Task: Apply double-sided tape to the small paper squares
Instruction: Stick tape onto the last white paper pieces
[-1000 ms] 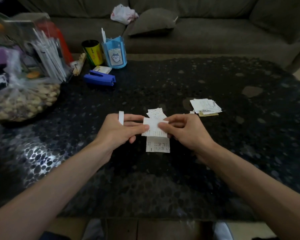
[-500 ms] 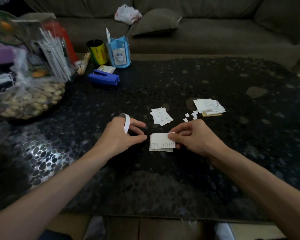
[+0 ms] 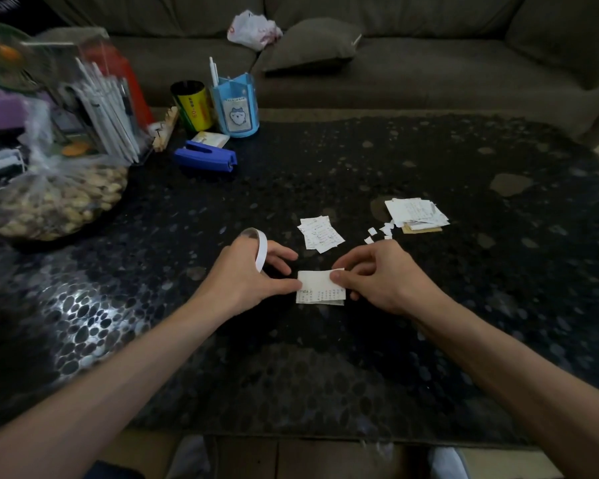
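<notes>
1. Pinching the right edge of a white folded paper slip with small print [image 3: 320, 288], the right hand [image 3: 377, 274] holds it between thumb and finger.
2. The slip lies flat on the dark pebble-pattern counter [image 3: 325, 357], right between both hands.
3. The left hand [image 3: 246, 271] presses its thumb on the slip's left edge. Its other fingers are loose and a bit spread.
4. A white ring of tape [image 3: 260, 248] hangs round a finger of the left hand.
5. Just behind the slip lies a small pile of printed paper squares [image 3: 320, 234].
6. Further right sit tiny white paper bits [image 3: 377, 231] and another pile of white papers [image 3: 415, 212].
7. Far back on the left are a blue stapler [image 3: 204, 160], a blue pen cup [image 3: 236, 110] and a clear bag of nuts [image 3: 52, 198].
</notes>
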Motion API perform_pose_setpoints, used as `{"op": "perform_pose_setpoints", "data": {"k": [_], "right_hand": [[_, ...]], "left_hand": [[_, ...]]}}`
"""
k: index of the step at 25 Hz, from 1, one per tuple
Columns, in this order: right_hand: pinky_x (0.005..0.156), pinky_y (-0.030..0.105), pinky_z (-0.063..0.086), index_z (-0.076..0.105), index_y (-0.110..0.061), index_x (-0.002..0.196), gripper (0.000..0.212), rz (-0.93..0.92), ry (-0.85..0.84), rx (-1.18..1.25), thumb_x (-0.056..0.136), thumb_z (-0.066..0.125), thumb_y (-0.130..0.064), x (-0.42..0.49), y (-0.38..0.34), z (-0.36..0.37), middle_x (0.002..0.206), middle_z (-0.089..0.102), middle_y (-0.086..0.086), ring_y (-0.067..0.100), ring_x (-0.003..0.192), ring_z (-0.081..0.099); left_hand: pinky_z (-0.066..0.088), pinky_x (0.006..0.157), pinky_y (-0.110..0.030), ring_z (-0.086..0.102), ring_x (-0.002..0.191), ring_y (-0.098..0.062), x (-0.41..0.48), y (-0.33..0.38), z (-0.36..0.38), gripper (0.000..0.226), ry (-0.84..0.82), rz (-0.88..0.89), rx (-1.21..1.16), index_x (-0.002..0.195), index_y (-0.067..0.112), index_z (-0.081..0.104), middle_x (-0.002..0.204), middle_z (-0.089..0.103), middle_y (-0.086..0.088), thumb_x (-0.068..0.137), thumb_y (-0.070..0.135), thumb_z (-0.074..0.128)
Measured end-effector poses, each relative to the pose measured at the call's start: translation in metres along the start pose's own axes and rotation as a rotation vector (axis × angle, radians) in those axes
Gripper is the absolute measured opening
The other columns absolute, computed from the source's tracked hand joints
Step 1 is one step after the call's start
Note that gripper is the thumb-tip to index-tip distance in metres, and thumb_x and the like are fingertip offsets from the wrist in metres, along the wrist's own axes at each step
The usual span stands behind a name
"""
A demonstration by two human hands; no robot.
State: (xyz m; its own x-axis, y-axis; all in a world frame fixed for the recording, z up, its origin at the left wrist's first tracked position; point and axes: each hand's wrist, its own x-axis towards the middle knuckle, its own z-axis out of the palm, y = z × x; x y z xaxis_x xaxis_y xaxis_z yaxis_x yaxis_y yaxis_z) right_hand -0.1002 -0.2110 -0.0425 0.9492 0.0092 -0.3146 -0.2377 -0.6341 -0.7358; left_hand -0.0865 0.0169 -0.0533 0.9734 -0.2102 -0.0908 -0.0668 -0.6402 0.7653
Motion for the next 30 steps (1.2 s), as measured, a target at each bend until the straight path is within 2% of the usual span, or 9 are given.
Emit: {"op": "perform_pose_setpoints", "data": {"k": [3,10,15,22,27,30], "right_hand": [[0.047,0.006,0.042,0.077,-0.026,0.099,0.006,-0.017,0.023,-0.009,0.094,0.078,-0.029,-0.001,0.000,0.001,0.065,0.074,-0.012,-0.007,0.054,0.065],[0.047,0.005,0.041,0.077,-0.028,0.096,0.003,-0.040,0.052,-0.026,0.094,0.079,-0.029,-0.003,0.000,0.003,0.069,0.076,-0.010,-0.006,0.054,0.065],[0.057,0.014,0.048,0.075,-0.031,0.095,0.004,-0.044,0.065,-0.044,0.093,0.079,-0.032,-0.004,0.000,0.006,0.071,0.076,-0.010,-0.005,0.056,0.067],[0.057,0.014,0.048,0.073,-0.033,0.092,0.007,-0.051,0.069,-0.061,0.093,0.079,-0.031,-0.006,-0.003,0.005,0.071,0.075,-0.011,-0.005,0.056,0.067],[0.065,0.020,0.055,0.072,-0.034,0.091,0.009,-0.049,0.064,-0.074,0.092,0.080,-0.031,-0.006,-0.003,0.004,0.073,0.076,-0.011,-0.004,0.058,0.069],[0.078,0.027,0.061,0.075,-0.031,0.098,0.014,-0.064,0.098,-0.094,0.088,0.083,-0.035,-0.007,-0.002,0.006,0.077,0.076,-0.010,-0.001,0.068,0.071]], "left_hand": [[0.054,0.067,-0.020,0.069,0.063,-0.003,0.000,0.000,0.004,0.042,0.001,0.016,-0.002,0.108,0.033,0.078,0.085,0.076,0.013,0.069,0.036,0.095],[0.045,0.064,-0.017,0.063,0.058,0.003,0.003,0.002,0.010,0.027,-0.009,0.051,0.015,0.101,0.034,0.080,0.073,0.072,0.018,0.076,0.032,0.091],[0.045,0.064,-0.019,0.061,0.059,0.004,0.004,0.003,0.011,0.022,-0.018,0.068,0.023,0.097,0.034,0.081,0.071,0.071,0.018,0.077,0.033,0.090],[0.050,0.066,-0.022,0.062,0.060,0.001,0.005,0.003,0.011,0.022,-0.038,0.065,0.030,0.096,0.034,0.081,0.073,0.072,0.011,0.076,0.034,0.091],[0.049,0.064,-0.021,0.061,0.061,0.002,0.006,0.004,0.011,0.023,-0.043,0.056,0.064,0.095,0.036,0.080,0.074,0.070,0.010,0.075,0.036,0.091],[0.048,0.063,-0.022,0.059,0.060,0.002,0.007,0.004,0.011,0.020,-0.048,0.051,0.090,0.093,0.036,0.081,0.073,0.068,0.010,0.075,0.037,0.091]]}}
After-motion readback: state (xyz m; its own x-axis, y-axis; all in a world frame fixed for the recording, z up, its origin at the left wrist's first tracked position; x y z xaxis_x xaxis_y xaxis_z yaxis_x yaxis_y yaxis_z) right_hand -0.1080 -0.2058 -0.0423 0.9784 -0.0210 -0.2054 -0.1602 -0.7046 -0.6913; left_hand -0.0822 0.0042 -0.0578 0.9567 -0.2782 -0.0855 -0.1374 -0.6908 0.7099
